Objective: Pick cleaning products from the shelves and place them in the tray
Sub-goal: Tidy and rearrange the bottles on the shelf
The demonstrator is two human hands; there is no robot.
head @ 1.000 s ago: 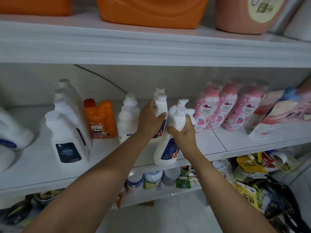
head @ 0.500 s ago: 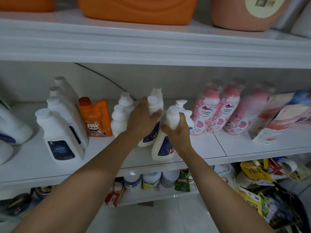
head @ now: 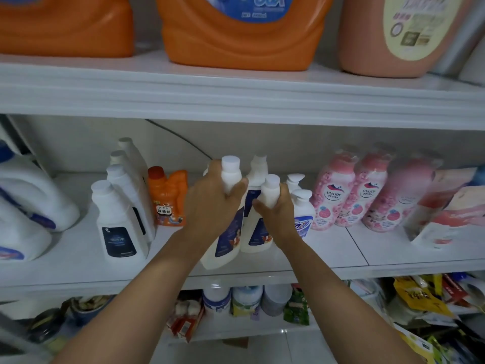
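Left hand: our left hand is wrapped round the neck of a white bottle, just under its cap.
Right hand: our right hand is wrapped round the neck of a second white bottle in the same way.
Where the bottles are: both are at the middle shelf, side by side and touching. The one in our left hand leans, with its bottom near the front edge. We cannot tell if either bottom is off the shelf.
How they will feel: we think hard, smooth plastic. If full, they will be a bit heavy and may swing when held by the top.
Best place to hold: the thin neck, because the cap above helps stop a slip.
Behind our hands: a third white bottle.
Right of our right hand: two pump bottles just beside it, then pink bottles farther off.
Left of our left hand: an orange bottle, then a row of white bottles.
Tray: we cannot see it.
Watch out: the pump bottles are close and could get bumped.
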